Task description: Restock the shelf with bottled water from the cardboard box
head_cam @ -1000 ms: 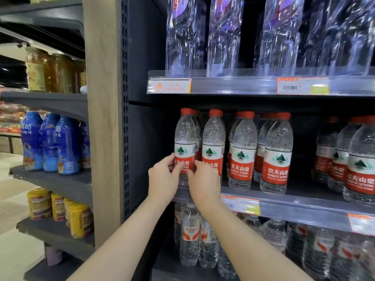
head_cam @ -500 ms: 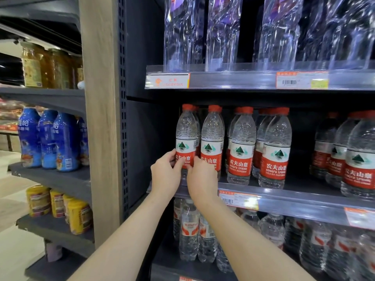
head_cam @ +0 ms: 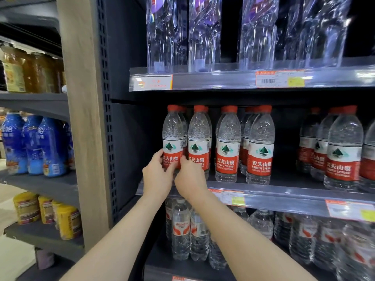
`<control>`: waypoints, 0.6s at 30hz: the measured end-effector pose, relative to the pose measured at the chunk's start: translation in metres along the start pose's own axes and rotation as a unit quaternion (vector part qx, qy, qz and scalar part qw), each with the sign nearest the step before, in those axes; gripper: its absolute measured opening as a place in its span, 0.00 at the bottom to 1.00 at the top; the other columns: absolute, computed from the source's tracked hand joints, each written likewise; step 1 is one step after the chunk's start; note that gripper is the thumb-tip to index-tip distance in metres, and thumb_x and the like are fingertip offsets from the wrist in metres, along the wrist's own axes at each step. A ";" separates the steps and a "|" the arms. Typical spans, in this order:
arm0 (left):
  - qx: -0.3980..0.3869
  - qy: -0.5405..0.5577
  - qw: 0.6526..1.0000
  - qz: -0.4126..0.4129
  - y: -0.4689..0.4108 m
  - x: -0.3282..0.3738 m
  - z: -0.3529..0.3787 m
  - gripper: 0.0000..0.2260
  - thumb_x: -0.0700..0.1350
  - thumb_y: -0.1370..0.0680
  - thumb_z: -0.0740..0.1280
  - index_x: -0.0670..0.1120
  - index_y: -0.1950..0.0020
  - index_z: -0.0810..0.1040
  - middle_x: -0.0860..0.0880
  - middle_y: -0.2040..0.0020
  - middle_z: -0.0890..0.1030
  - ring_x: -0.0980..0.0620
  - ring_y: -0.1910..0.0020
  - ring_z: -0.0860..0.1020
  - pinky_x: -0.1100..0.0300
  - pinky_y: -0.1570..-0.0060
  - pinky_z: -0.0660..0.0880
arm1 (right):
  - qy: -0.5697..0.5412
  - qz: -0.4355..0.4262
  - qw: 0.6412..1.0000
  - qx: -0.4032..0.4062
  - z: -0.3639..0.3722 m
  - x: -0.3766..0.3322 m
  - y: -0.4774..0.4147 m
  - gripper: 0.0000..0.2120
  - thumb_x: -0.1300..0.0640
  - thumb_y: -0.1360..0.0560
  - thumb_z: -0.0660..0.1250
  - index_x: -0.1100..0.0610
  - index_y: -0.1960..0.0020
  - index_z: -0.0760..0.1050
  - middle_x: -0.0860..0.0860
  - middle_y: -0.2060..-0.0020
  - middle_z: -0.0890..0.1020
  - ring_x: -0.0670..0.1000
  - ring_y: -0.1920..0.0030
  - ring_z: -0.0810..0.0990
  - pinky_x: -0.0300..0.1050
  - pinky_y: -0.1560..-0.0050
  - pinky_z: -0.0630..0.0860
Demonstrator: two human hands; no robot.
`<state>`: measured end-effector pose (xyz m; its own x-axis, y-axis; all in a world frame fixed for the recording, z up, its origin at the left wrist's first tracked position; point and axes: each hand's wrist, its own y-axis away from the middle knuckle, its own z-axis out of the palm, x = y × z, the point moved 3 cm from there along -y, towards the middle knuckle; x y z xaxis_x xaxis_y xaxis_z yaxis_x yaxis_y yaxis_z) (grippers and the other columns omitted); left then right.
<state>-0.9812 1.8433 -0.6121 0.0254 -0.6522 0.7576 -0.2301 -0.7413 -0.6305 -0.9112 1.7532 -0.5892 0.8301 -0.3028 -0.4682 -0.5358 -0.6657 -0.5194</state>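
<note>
Clearly both of my hands are working the same red-capped bottle at the left end of the middle shelf [head_cam: 284,196]. My left hand [head_cam: 157,177] has its fingers curled against the left side of the leftmost bottle [head_cam: 172,138], low on the red label; my right hand [head_cam: 189,179] presses the right side of that bottle, fingertips tucked into the narrow gap beside the second bottle [head_cam: 198,138]. So the fingers are narrowed onto the leftmost bottle from both sides — I judge this a squaring-up grip, low down so the bottle won't tip while its label is turned to face out. It stands upright at the shelf's near edge, touching or nearly touching its neighbour. Further right stand a third bottle [head_cam: 228,145] and a fourth [head_cam: 261,147], then a dark gap before the right-hand group [head_cam: 343,151] — likely the place for more stock. I cannot see the cardboard box.
</note>
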 end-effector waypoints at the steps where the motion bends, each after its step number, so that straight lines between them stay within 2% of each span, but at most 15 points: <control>1: 0.000 0.001 1.000 -0.001 0.000 0.000 0.000 0.27 0.46 0.22 0.78 0.51 0.24 0.76 0.65 0.49 0.82 0.78 0.57 0.78 0.84 0.58 0.70 | -0.007 -0.005 1.000 -0.006 0.000 0.001 0.000 0.13 0.65 0.23 0.63 0.60 0.38 0.73 0.60 0.47 0.83 0.63 0.45 0.82 0.47 0.55 0.71; 3: 0.003 -0.007 1.000 -0.004 0.000 0.001 -0.001 0.27 0.46 0.22 0.77 0.50 0.23 0.75 0.56 0.42 0.86 0.73 0.56 0.79 0.80 0.57 0.71 | -0.030 -0.012 0.999 -0.008 -0.002 0.004 0.000 0.14 0.66 0.22 0.62 0.60 0.38 0.75 0.60 0.47 0.83 0.62 0.45 0.82 0.47 0.53 0.75; 4: 0.002 -0.013 1.000 -0.007 0.001 0.004 -0.001 0.27 0.46 0.21 0.77 0.50 0.23 0.75 0.54 0.40 0.86 0.69 0.54 0.80 0.79 0.55 0.71 | -0.055 -0.009 0.998 -0.006 -0.004 0.005 0.001 0.16 0.66 0.22 0.61 0.60 0.36 0.76 0.59 0.46 0.83 0.61 0.44 0.82 0.48 0.49 0.78; 6: 0.000 -0.021 1.000 -0.004 0.004 0.007 -0.003 0.27 0.47 0.21 0.76 0.50 0.22 0.74 0.53 0.38 0.86 0.62 0.48 0.82 0.75 0.49 0.71 | -0.120 -0.004 0.993 0.011 -0.009 0.010 0.004 0.19 0.66 0.22 0.61 0.58 0.34 0.79 0.57 0.44 0.85 0.59 0.43 0.82 0.48 0.41 0.79; 7: -0.002 -0.029 1.000 0.002 0.005 0.009 -0.003 0.27 0.48 0.20 0.75 0.50 0.21 0.73 0.52 0.38 0.86 0.58 0.45 0.83 0.70 0.46 0.73 | -0.142 -0.004 0.990 0.022 -0.013 0.012 0.006 0.20 0.66 0.23 0.61 0.57 0.34 0.80 0.56 0.43 0.86 0.57 0.42 0.83 0.48 0.39 0.78; 9: -0.003 -0.060 0.998 0.021 0.010 0.014 -0.004 0.25 0.49 0.18 0.72 0.50 0.22 0.73 0.51 0.40 0.86 0.51 0.42 0.84 0.59 0.45 0.77 | -0.166 -0.003 0.985 0.038 -0.021 0.017 0.011 0.21 0.66 0.23 0.62 0.56 0.34 0.81 0.55 0.42 0.86 0.54 0.41 0.83 0.41 0.38 0.76; 11: -0.001 -0.108 0.993 0.057 0.016 0.026 -0.004 0.20 0.48 0.18 0.70 0.50 0.25 0.74 0.50 0.43 0.86 0.47 0.44 0.83 0.51 0.48 0.80 | -0.178 -0.006 0.983 0.047 -0.031 0.021 0.016 0.21 0.66 0.23 0.63 0.58 0.32 0.81 0.54 0.41 0.86 0.51 0.42 0.84 0.33 0.41 0.72; 12: -0.003 -0.130 0.988 0.078 0.018 0.035 -0.005 0.18 0.48 0.18 0.68 0.48 0.27 0.75 0.49 0.44 0.85 0.45 0.43 0.83 0.48 0.49 0.80 | -0.181 -0.005 0.982 0.053 -0.039 0.024 0.017 0.21 0.65 0.23 0.63 0.58 0.31 0.80 0.54 0.40 0.86 0.50 0.41 0.84 0.32 0.41 0.72; 14: -0.013 -0.179 0.978 0.103 0.025 0.050 -0.005 0.19 0.48 0.17 0.67 0.44 0.27 0.74 0.47 0.39 0.82 0.42 0.38 0.79 0.44 0.47 0.81 | -0.180 -0.005 0.982 0.058 -0.052 0.030 0.018 0.21 0.65 0.22 0.63 0.57 0.29 0.78 0.54 0.38 0.85 0.51 0.39 0.83 0.36 0.39 0.74; 16: -0.011 -0.222 0.967 0.123 0.033 0.066 -0.005 0.22 0.48 0.17 0.67 0.42 0.25 0.72 0.44 0.31 0.79 0.41 0.32 0.75 0.44 0.42 0.79 | -0.161 -0.008 0.984 0.069 -0.067 0.037 0.026 0.21 0.64 0.21 0.63 0.57 0.28 0.77 0.54 0.37 0.84 0.52 0.38 0.82 0.40 0.37 0.75; 18: 0.013 -0.234 0.962 0.143 0.034 0.088 -0.007 0.23 0.47 0.17 0.67 0.42 0.23 0.72 0.44 0.29 0.77 0.40 0.29 0.72 0.47 0.38 0.77 | -0.128 -0.008 0.987 0.101 -0.088 0.042 0.034 0.20 0.62 0.21 0.63 0.55 0.30 0.78 0.53 0.40 0.85 0.53 0.42 0.83 0.44 0.42 0.78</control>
